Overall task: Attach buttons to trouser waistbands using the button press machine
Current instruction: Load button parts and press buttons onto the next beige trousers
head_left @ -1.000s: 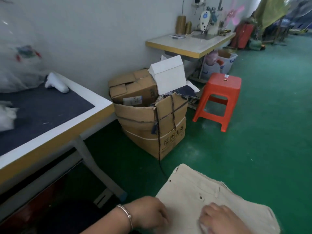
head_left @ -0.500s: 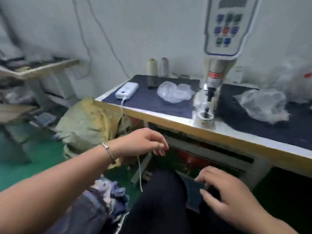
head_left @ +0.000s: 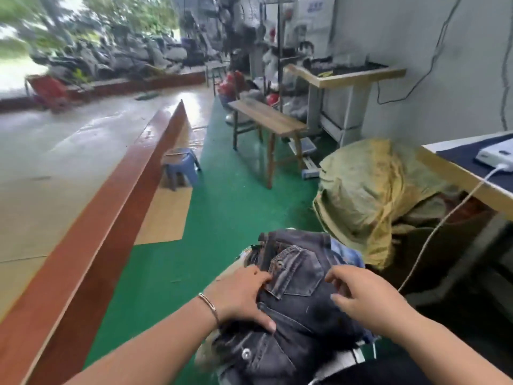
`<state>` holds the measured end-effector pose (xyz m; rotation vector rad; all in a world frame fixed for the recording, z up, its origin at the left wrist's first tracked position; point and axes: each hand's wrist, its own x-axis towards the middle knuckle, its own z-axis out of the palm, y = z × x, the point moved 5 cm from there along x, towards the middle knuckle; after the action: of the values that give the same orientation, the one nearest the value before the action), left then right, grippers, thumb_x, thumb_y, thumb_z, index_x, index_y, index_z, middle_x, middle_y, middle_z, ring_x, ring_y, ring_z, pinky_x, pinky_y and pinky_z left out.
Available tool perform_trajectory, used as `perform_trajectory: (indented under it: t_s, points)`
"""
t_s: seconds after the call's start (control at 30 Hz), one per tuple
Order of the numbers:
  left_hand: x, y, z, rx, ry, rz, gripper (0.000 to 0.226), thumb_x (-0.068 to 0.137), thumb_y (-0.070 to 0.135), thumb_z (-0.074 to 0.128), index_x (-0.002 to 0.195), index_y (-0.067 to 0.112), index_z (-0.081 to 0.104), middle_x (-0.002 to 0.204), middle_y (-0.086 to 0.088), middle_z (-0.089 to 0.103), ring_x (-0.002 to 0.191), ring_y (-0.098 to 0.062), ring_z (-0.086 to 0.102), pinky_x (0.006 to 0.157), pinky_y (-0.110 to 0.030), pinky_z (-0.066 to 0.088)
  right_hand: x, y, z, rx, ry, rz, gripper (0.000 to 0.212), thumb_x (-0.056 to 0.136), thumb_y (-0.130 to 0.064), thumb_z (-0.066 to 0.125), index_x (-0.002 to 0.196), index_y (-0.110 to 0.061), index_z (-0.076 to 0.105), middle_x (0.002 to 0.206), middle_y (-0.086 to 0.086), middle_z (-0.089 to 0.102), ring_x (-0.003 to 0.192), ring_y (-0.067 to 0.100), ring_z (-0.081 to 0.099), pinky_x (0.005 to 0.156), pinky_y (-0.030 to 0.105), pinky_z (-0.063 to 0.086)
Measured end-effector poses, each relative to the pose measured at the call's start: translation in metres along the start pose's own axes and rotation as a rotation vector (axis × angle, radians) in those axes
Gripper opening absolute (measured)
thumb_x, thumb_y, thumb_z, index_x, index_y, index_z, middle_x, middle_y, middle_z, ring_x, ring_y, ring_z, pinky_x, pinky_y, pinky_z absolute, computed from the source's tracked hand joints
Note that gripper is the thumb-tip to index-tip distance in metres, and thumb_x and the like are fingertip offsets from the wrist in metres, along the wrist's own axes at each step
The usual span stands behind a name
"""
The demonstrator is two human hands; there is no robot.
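A stack of dark denim trousers lies low in the middle of the head view, back pocket facing up. A lower pair in the stack shows a metal button. My left hand rests flat on the left side of the top pair, fingers reaching the pocket and thumb spread toward me. My right hand hovers at the stack's right side with loosely bent fingers, holding nothing. The button press machine is out of view.
The work table's corner juts in at right, carrying a white power bank whose cable hangs down. A yellow-green cloth bundle sits beside the stack. A wooden bench, a blue stool and a red-brown beam stand on the floor.
My view has swung left, away from the beige trousers and then the press machine, to the denim stack. Both hands have come over onto the stack.
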<state>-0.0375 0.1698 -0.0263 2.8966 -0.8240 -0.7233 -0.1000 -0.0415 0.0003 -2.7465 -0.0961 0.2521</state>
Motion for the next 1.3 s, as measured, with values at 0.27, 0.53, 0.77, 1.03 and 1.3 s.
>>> perform_trajectory:
  t_s: [0.27,0.53,0.77,1.03,1.3]
  points:
    - [-0.004,-0.006,0.028,-0.183,0.071,-0.376,0.086,0.061,0.071,0.079,0.123,0.024,0.043,0.118,0.005,0.064,0.105,-0.019,0.064,0.083,-0.032,0.052,-0.014,0.018,0.038,0.032,-0.08,0.037,0.03,0.087,-0.035,0.054,0.117,-0.036,0.047,0.116,-0.014,0.046,0.099,0.005,0.05,0.082,0.028,0.047]
    - [0.011,-0.046,-0.039,-1.317,0.067,-0.335,0.025,0.079,0.002,0.071,0.104,-0.001,0.068,0.08,-0.016,0.074,0.065,-0.025,0.068,0.063,-0.033,0.057,-0.016,0.028,0.019,0.195,-0.004,0.106,0.027,0.087,-0.025,0.059,0.111,-0.037,0.051,0.101,-0.016,0.052,0.083,0.004,0.054,0.08,0.026,0.047]
    - [0.017,0.0,-0.101,-1.652,0.0,0.142,0.04,0.084,0.01,0.061,0.122,-0.002,0.063,0.11,-0.024,0.068,0.092,-0.033,0.067,0.09,-0.044,0.056,-0.012,0.028,-0.01,0.357,0.192,0.115,0.037,0.086,-0.017,0.067,0.116,-0.033,0.054,0.102,-0.015,0.057,0.079,0.009,0.06,0.076,0.028,0.049]
    - [0.036,0.049,-0.133,-1.309,-0.143,0.282,0.037,0.086,-0.005,0.062,0.121,-0.005,0.054,0.115,-0.024,0.059,0.101,-0.029,0.062,0.101,-0.039,0.049,-0.015,0.014,-0.034,0.468,0.34,0.005,0.075,0.079,-0.037,0.074,0.135,-0.057,0.028,0.112,-0.024,0.051,0.082,-0.001,0.059,0.072,0.022,0.049]
    - [0.03,0.082,-0.132,-1.128,-0.232,0.404,0.051,0.086,-0.022,0.051,0.137,-0.013,0.048,0.136,-0.031,0.055,0.12,-0.033,0.055,0.114,-0.045,0.037,-0.008,-0.019,-0.067,0.224,0.478,-0.188,0.128,0.065,-0.031,0.085,0.148,-0.052,-0.01,0.157,-0.026,-0.003,0.141,0.007,0.024,0.105,0.033,0.039]
